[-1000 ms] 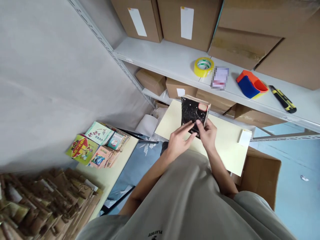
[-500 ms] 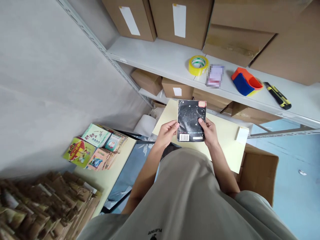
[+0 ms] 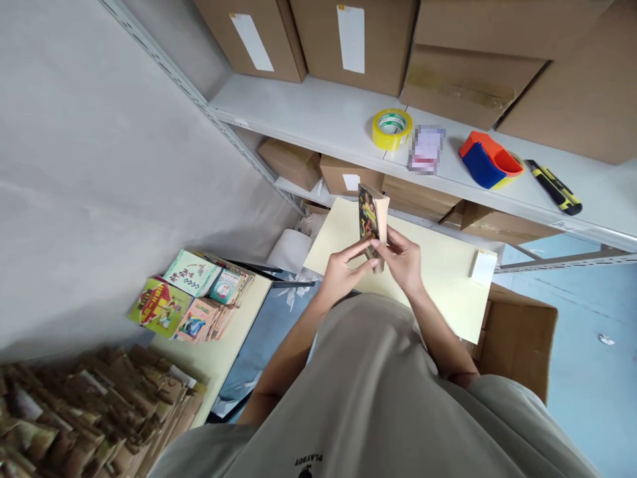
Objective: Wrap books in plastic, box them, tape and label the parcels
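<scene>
A small, thick paperback book point(image 3: 369, 214) stands on edge between my hands, above the pale yellow table point(image 3: 438, 265). Its dark cover with colourful print faces left, and the page edges face me. My left hand point(image 3: 343, 269) has its fingers against the cover and its thumb at the book's lower end. On the other side, my right hand point(image 3: 402, 255) grips the book with its thumb on the page edge. The right fingers behind the book are partly hidden.
A shelf ahead bears a yellow tape roll point(image 3: 391, 129), an orange-and-blue tape dispenser point(image 3: 490, 161), a utility knife point(image 3: 555, 187) and cardboard boxes point(image 3: 353, 46). Stacked books point(image 3: 192, 292) stand at left, bundled brown paper point(image 3: 94, 411) below. An open carton point(image 3: 517, 345) is at right.
The book has been turned from its flat-facing black back cover to edge-on, showing the other cover and pages. Both hands have come closer together around it.
</scene>
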The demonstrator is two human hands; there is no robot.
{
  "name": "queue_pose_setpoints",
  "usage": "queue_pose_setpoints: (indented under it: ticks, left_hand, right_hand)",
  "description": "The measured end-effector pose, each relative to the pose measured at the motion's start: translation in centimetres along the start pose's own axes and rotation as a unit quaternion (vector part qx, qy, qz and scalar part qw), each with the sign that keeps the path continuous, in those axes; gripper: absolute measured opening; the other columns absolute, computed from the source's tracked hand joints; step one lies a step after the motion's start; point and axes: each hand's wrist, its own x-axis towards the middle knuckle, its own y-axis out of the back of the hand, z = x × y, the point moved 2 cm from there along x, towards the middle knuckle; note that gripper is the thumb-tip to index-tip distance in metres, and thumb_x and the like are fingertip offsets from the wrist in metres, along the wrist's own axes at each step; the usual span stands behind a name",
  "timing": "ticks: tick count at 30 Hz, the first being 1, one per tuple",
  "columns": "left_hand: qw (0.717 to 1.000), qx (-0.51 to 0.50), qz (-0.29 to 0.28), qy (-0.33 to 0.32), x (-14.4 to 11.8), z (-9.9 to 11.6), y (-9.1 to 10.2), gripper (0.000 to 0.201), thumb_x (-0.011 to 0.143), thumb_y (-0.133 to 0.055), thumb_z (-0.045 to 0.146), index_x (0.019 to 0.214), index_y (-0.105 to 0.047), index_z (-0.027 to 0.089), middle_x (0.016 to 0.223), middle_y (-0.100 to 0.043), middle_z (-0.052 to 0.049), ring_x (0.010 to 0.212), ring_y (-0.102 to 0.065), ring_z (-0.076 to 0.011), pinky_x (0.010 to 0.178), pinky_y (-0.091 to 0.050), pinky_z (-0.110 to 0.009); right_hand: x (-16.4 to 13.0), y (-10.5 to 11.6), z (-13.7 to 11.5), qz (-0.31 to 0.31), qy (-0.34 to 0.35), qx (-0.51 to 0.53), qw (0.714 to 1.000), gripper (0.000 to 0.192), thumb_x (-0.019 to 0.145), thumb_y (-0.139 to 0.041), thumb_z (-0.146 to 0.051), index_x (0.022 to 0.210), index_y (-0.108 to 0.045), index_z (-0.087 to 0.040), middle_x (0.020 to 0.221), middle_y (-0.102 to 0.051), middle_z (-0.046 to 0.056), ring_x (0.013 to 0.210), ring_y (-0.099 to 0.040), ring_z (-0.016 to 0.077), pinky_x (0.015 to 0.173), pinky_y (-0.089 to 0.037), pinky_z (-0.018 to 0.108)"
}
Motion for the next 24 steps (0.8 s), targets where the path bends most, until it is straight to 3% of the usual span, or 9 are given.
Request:
queue_pose_setpoints:
  ticks: [2, 5, 7, 9, 11, 15, 19, 21, 24]
  left_hand:
    - [0.999, 0.010, 0.039, -0.013, 0.5, 0.3, 1.9, 0.065, 0.087, -0.107, 0.057, 0.141, -0.091, 0.024, 0.159, -0.084, -0.014, 0.156, -0.075, -0.0393, 0.140, -0.055, -0.055]
    - [0.983, 0.050, 0.172, -0.044, 1.4, 0.6, 5.3, 0.074, 0.086, -0.109, 0.060, 0.147, -0.086, 0.024, 0.167, -0.078, -0.015, 0.170, -0.061, -0.0389, 0.142, -0.052, -0.051]
    - [0.992, 0.014, 0.125, -0.002, 1.9, 0.4, 6.3, 0.080, 0.083, -0.108, 0.070, 0.142, -0.087, 0.020, 0.157, -0.083, -0.017, 0.162, -0.068, -0.0407, 0.132, -0.061, -0.050]
    - [0.996, -0.048, 0.011, 0.071, 2.0, -0.1, 6.2, 0.080, 0.084, -0.102, 0.082, 0.127, -0.090, 0.016, 0.133, -0.090, -0.016, 0.138, -0.082, -0.0389, 0.113, -0.071, -0.046]
    - [0.988, -0.085, -0.045, 0.118, 1.9, -0.4, 5.7, 0.078, 0.082, -0.101, 0.086, 0.113, -0.091, 0.015, 0.113, -0.091, -0.012, 0.112, -0.087, -0.0322, 0.097, -0.073, -0.041]
    - [0.987, -0.095, -0.012, 0.128, 1.8, -0.6, 4.5, 0.073, 0.072, -0.109, 0.081, 0.097, -0.088, 0.016, 0.095, -0.087, -0.006, 0.086, -0.080, -0.0209, 0.080, -0.069, -0.031]
    - [0.989, -0.088, 0.021, 0.115, 1.8, -1.0, 3.2, 0.071, 0.070, -0.107, 0.081, 0.086, -0.082, 0.017, 0.084, -0.082, -0.004, 0.075, -0.074, -0.0177, 0.073, -0.066, -0.029]
    - [0.991, -0.080, 0.040, 0.100, 1.8, -1.3, 2.8, 0.069, 0.072, -0.106, 0.080, 0.086, -0.081, 0.018, 0.082, -0.082, -0.004, 0.074, -0.074, -0.0183, 0.072, -0.065, -0.030]
    - [0.994, -0.048, 0.071, 0.064, 1.9, -1.6, 2.2, 0.064, 0.079, -0.101, 0.079, 0.089, -0.082, 0.018, 0.083, -0.084, -0.005, 0.076, -0.077, -0.0208, 0.074, -0.065, -0.031]
  right_hand:
    - [1.1, 1.2, -0.1, -0.027, -0.013, 0.032, 0.999, 0.070, 0.087, -0.098, -0.084, 0.128, -0.094, -0.027, 0.127, -0.094, 0.006, 0.120, -0.087, 0.0341, 0.109, -0.075, 0.051]
    - [2.0, 2.5, 0.3, -0.069, -0.055, 0.083, 0.993, 0.071, 0.085, -0.098, -0.087, 0.123, -0.093, -0.027, 0.119, -0.094, 0.008, 0.114, -0.088, 0.0337, 0.096, -0.076, 0.048]
    - [2.0, 3.0, 0.7, -0.078, -0.078, 0.102, 0.989, 0.071, 0.083, -0.100, -0.087, 0.122, -0.093, -0.028, 0.117, -0.094, 0.008, 0.111, -0.089, 0.0338, 0.090, -0.076, 0.047]
    - [1.8, 3.1, 1.1, -0.080, -0.089, 0.111, 0.987, 0.069, 0.083, -0.100, -0.086, 0.119, -0.093, -0.028, 0.117, -0.094, 0.007, 0.112, -0.089, 0.0345, 0.089, -0.076, 0.047]
    - [1.5, 3.2, 1.4, -0.080, -0.096, 0.121, 0.985, 0.066, 0.083, -0.102, -0.085, 0.116, -0.093, -0.028, 0.118, -0.094, 0.007, 0.117, -0.089, 0.0357, 0.092, -0.076, 0.047]
    - [1.4, 3.4, 1.9, -0.080, -0.107, 0.140, 0.981, 0.063, 0.081, -0.105, -0.081, 0.114, -0.093, -0.028, 0.120, -0.095, 0.007, 0.124, -0.090, 0.0379, 0.101, -0.077, 0.050]
    - [1.9, 4.1, 2.6, -0.085, -0.101, 0.116, 0.984, 0.067, 0.086, -0.101, -0.083, 0.122, -0.094, -0.027, 0.130, -0.094, 0.009, 0.135, -0.087, 0.0408, 0.112, -0.076, 0.057]
    - [2.2, 4.7, 2.7, -0.041, -0.058, 0.066, 0.995, 0.072, 0.086, -0.100, -0.085, 0.129, -0.094, -0.027, 0.142, -0.092, 0.011, 0.144, -0.083, 0.0419, 0.120, -0.072, 0.060]
    - [1.7, 5.0, 2.3, 0.084, 0.044, -0.045, 0.995, 0.072, 0.095, -0.092, -0.085, 0.139, -0.093, -0.028, 0.155, -0.087, 0.011, 0.154, -0.078, 0.0407, 0.133, -0.064, 0.063]
